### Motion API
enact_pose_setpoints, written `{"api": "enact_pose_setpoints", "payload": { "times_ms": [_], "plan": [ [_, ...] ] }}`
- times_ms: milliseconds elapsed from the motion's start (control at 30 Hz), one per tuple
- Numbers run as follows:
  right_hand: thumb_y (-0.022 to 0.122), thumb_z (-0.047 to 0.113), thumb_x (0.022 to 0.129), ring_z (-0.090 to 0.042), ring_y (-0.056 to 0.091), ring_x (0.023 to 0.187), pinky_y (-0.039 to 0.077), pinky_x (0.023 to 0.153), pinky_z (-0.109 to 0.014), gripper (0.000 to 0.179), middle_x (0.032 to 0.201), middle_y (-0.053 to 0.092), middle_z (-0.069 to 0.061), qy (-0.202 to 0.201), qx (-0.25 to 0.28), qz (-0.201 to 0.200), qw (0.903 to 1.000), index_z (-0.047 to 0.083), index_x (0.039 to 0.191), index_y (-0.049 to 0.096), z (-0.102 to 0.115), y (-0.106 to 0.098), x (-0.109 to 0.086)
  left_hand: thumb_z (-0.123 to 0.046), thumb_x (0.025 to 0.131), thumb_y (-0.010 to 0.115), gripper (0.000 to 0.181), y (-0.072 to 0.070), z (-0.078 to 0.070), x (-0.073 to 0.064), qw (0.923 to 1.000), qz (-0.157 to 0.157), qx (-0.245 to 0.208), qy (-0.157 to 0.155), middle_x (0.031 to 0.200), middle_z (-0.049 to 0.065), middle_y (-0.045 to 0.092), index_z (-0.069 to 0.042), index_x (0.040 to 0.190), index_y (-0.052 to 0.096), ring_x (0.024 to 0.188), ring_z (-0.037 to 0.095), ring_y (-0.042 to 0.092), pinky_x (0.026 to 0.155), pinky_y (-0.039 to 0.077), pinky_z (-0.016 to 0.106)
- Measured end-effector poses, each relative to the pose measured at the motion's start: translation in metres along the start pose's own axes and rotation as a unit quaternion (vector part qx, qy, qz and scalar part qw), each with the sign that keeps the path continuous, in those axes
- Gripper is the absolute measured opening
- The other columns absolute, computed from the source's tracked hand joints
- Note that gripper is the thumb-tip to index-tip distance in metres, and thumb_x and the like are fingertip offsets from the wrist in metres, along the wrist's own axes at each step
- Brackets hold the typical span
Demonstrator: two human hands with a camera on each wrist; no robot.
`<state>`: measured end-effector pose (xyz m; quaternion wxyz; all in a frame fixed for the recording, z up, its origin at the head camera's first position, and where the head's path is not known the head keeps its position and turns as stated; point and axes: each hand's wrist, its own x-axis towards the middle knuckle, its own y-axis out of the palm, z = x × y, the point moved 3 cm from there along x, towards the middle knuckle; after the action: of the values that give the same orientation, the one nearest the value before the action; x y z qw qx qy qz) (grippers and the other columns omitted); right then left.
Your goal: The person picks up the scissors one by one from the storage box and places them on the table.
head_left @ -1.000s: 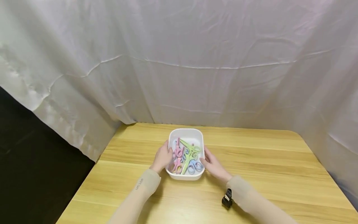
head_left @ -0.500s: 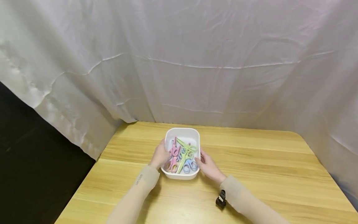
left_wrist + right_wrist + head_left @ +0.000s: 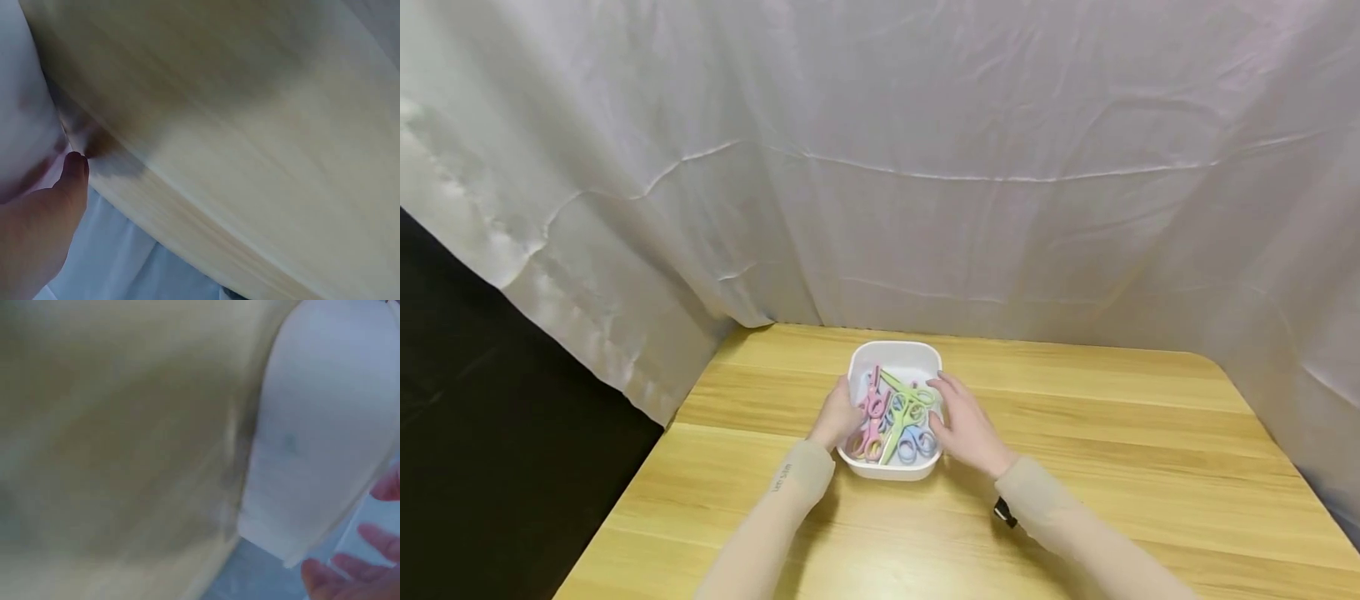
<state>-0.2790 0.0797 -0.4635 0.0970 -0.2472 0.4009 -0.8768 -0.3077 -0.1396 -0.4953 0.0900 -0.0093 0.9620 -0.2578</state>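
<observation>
A white plastic bin [image 3: 891, 472] stands on the table in the head view. Inside it lie several pairs of scissors: pink scissors [image 3: 876, 406], light green scissors [image 3: 896, 425] and blue scissors [image 3: 907, 451], overlapping one another. My left hand [image 3: 837, 416] grips the bin's left side, thumb over the rim; its other fingers are hidden in the head view. At the right rim my right hand [image 3: 970, 428] has its fingers spread and relaxed, fingertips over the edge. In the right wrist view, those fingers [image 3: 375, 540] show apart from the bin's wall.
The wooden table [image 3: 1112, 450] extends on both sides of the bin. A light grey curtain [image 3: 925, 208] hangs behind and around it. Dark fabric [image 3: 490, 433] fills the lower left. A small black device [image 3: 1004, 512] is at the right wrist.
My right hand has loosened from the bin's right side and raised its fingers over the rim. The left hand keeps its hold. The bin first shifted slightly left in view, then slightly back right.
</observation>
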Motion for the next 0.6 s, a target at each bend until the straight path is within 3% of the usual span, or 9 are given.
{"api": "enact_pose_setpoints", "payload": {
  "times_ms": [233, 433, 600],
  "plan": [
    [0.068, 0.007, 0.089, -0.043, 0.052, 0.135, 0.042, 0.116, -0.057, 0.048, 0.146, 0.053, -0.025, -0.076, -0.043, 0.063, 0.9942, -0.002, 0.135, 0.059, 0.012, -0.003, 0.008, 0.012, 0.086, 0.057, 0.074, 0.0, -0.003, -0.001, 0.9998, 0.0, 0.017, -0.009, 0.125, 0.018, 0.062, -0.007, 0.153, 0.033, 0.114, 0.033, 0.062, 0.107, 0.052, 0.05],
    [0.069, 0.006, 0.089, -0.04, 0.055, 0.132, 0.045, 0.115, -0.053, 0.043, 0.143, 0.056, -0.024, -0.092, -0.097, 0.114, 0.9846, -0.002, 0.13, 0.061, 0.014, 0.0, 0.018, 0.012, 0.086, 0.059, 0.076, 0.0, -0.003, 0.002, 0.9993, 0.007, 0.034, -0.013, 0.123, 0.017, 0.062, -0.006, 0.154, 0.03, 0.107, 0.03, 0.063, 0.101, 0.057, 0.047],
    [0.069, 0.002, 0.088, -0.038, 0.058, 0.129, 0.047, 0.114, -0.051, 0.042, 0.141, 0.057, -0.024, -0.111, -0.116, 0.164, 0.9734, -0.002, 0.13, 0.062, 0.019, 0.002, 0.027, 0.012, 0.086, 0.059, 0.079, -0.004, -0.002, 0.002, 0.9988, 0.01, 0.046, -0.009, 0.129, 0.021, 0.059, -0.004, 0.156, 0.026, 0.113, 0.033, 0.062, 0.104, 0.055, 0.049]
  ]
}}
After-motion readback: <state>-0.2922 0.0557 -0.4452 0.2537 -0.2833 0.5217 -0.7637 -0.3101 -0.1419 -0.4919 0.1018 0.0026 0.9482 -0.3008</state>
